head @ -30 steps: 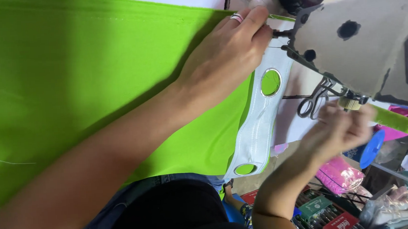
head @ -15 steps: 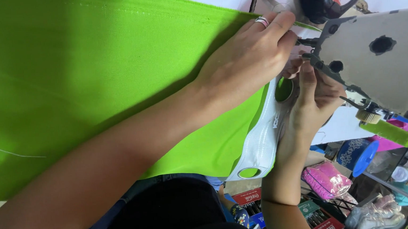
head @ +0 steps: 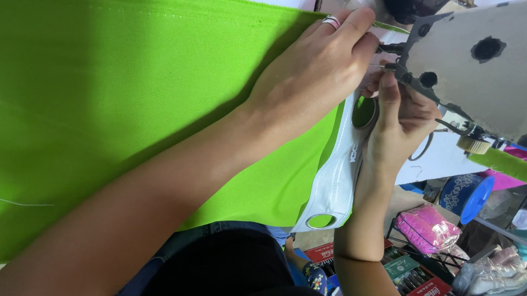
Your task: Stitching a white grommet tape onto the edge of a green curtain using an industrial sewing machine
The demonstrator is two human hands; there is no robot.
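Observation:
A large sheet of bright green fabric is spread over the sewing table and runs under the head of a grey sewing machine. My left hand, with a ring on one finger, lies on the fabric, its fingertips pinched on the cloth's edge right at the needle area. From below, my right hand reaches up with thumb and fingers together at the same spot; what they hold is too small to tell. A white band with oval cut-outs hangs at the fabric's near edge.
A green thread spool sticks out of the machine at right. Below it stand a blue lid, a pink mesh bundle and boxes on a wire rack. A loose white thread lies on the cloth at left.
My right hand has moved from the thread area at the right up to the needle, beside my left hand. The left hand has stayed on the fabric by the needle.

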